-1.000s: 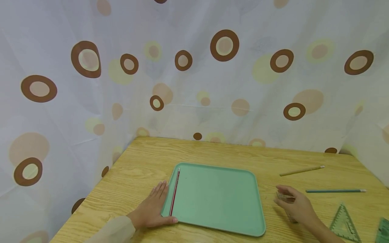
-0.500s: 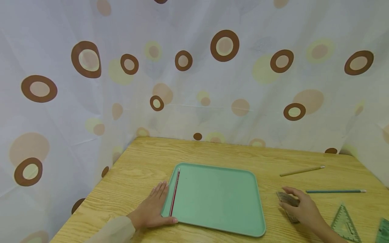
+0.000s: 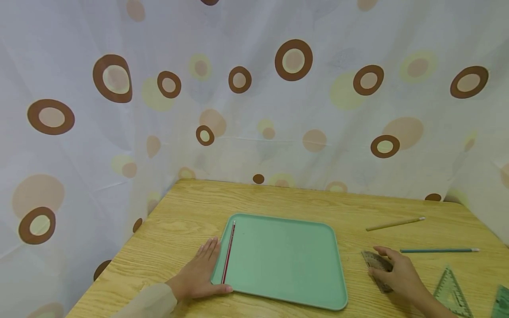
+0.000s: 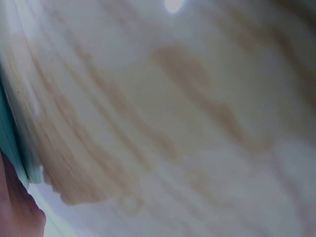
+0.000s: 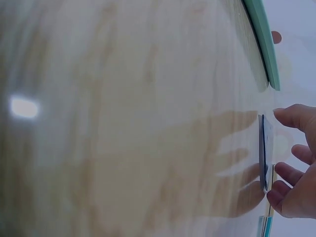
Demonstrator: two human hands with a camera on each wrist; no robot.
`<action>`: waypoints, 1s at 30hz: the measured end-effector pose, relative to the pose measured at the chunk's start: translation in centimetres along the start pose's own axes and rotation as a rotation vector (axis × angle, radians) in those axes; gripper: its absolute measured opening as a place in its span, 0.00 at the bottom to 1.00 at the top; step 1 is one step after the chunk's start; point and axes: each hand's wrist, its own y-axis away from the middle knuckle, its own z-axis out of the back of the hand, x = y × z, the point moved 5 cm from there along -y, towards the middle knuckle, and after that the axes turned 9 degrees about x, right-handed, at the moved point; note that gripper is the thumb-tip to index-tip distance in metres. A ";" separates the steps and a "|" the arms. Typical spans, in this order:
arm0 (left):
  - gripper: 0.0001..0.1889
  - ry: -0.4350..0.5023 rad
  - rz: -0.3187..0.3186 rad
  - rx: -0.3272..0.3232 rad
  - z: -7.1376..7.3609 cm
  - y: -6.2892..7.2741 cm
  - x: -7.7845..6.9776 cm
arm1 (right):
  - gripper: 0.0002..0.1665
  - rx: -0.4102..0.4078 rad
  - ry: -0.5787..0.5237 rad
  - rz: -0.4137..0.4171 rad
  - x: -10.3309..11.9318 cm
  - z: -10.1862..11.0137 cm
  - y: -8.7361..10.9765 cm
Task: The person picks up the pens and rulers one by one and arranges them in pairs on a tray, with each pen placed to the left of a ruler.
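In the head view my left hand (image 3: 199, 274) lies with straight fingers along the left edge of the green tray (image 3: 284, 260), its thumb at the front left corner. Inside the tray, close to that edge, lies a red pencil (image 3: 228, 254). To the right of the tray, my right hand (image 3: 399, 271) is over a dark see-through protractor (image 3: 377, 265) on the table. The right wrist view shows thumb and fingers spread apart around the protractor (image 5: 265, 153), the thumb tip a little off its end. Part of the protractor is hidden under the hand in the head view.
Behind the right hand lie a yellowish pencil (image 3: 395, 224) and a blue-green pencil (image 3: 439, 250). A green triangular set square (image 3: 451, 293) is right of the forearm, and another green piece (image 3: 502, 302) is cut off at the frame edge. A patterned curtain (image 3: 254, 110) surrounds the wooden table (image 3: 191, 216).
My right hand has shifted slightly right and its fingers have spread, showing more of the protractor, which stays about where it was. The left hand and tray have not moved.
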 end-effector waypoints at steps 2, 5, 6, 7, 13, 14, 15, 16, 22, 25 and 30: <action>0.58 0.002 0.000 -0.001 0.0 0.0 0.0 | 0.40 0.007 0.015 -0.002 -0.1 0.0 -0.1; 0.58 0.000 -0.001 0.000 0.0 0.0 0.0 | 0.40 0.023 0.027 -0.010 -0.2 0.1 -0.3; 0.58 0.000 -0.001 -0.001 0.0 0.0 0.0 | 0.40 0.030 0.028 -0.015 -0.3 0.1 -0.3; 0.58 0.001 -0.001 0.000 0.0 0.0 0.0 | 0.40 0.038 0.028 -0.021 -0.4 0.1 -0.4; 0.58 0.001 -0.005 0.003 0.0 0.0 0.0 | 0.42 0.090 0.030 -0.053 -0.7 0.3 -0.8; 0.58 0.000 -0.006 0.002 -0.1 0.0 0.1 | 0.43 0.097 0.035 -0.053 -0.7 0.3 -0.9; 0.58 -0.002 -0.006 0.001 -0.1 0.0 0.1 | 0.43 0.102 0.041 -0.053 -0.7 0.4 -1.0; 0.58 -0.003 -0.005 0.002 -0.1 0.0 0.1 | 0.43 0.104 0.047 -0.053 -0.7 0.3 -1.1; 0.58 -0.005 -0.005 0.001 0.0 0.0 0.1 | 0.43 0.113 0.077 -0.044 -0.6 0.3 -1.2; 0.58 -0.002 -0.006 0.000 0.0 0.0 0.0 | 0.43 0.123 0.086 -0.048 -0.6 0.4 -1.3; 0.58 -0.008 -0.007 -0.001 0.0 0.0 -0.1 | 0.43 0.143 0.096 -0.053 -0.6 0.4 -1.6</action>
